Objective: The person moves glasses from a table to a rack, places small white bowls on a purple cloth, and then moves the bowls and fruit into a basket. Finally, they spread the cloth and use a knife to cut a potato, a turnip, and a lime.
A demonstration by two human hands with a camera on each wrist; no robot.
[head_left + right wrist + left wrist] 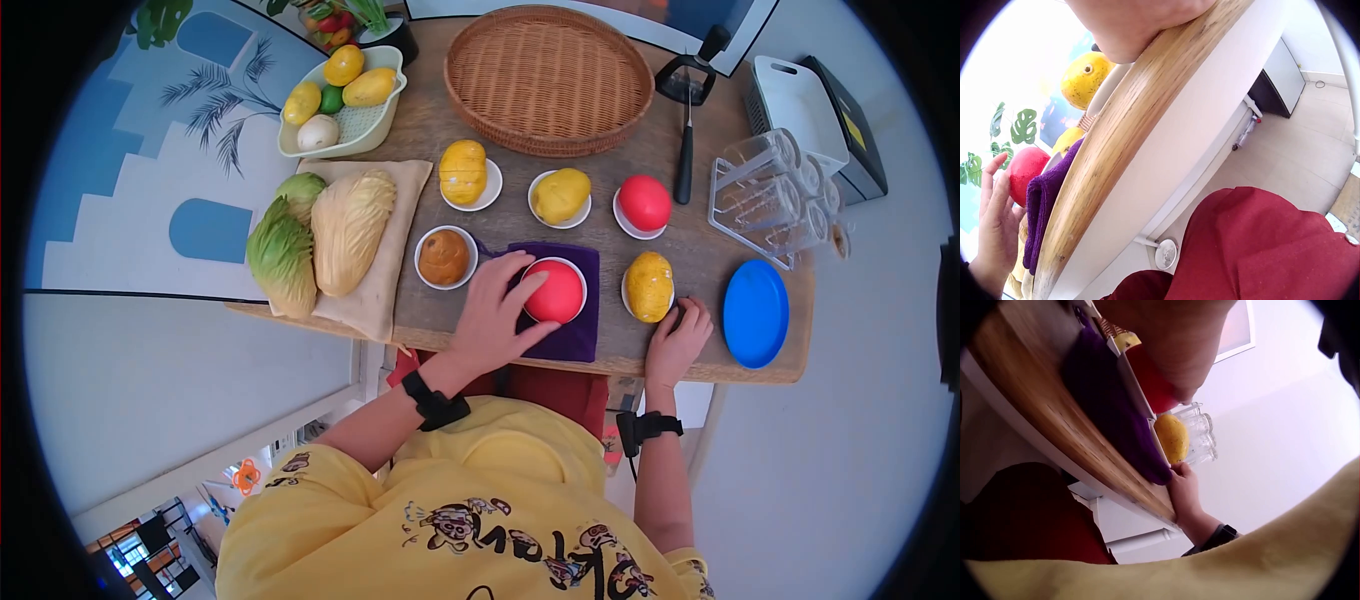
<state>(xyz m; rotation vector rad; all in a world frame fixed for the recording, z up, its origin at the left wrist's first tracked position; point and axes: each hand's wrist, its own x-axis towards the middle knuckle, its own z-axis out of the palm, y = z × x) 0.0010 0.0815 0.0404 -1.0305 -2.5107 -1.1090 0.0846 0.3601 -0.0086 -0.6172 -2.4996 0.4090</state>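
Wooden desk (420, 320) under my head camera, with a white wall and floor around it. My left hand (497, 310) lies with fingers spread, fingertips touching the red ball-shaped fruit (555, 291) that sits in a white dish on the purple cloth (580, 335) near the front edge. My right hand (678, 340) rests at the desk's front edge, fingers loosely curled just beside the yellow fruit (650, 285) in its dish, gripping nothing that I can see. I count six small white dishes, each with one item: two red, three yellow, one brown. One wicker tray (548, 75), one blue plate (755, 312), two cabbages (285, 245) on a mat.
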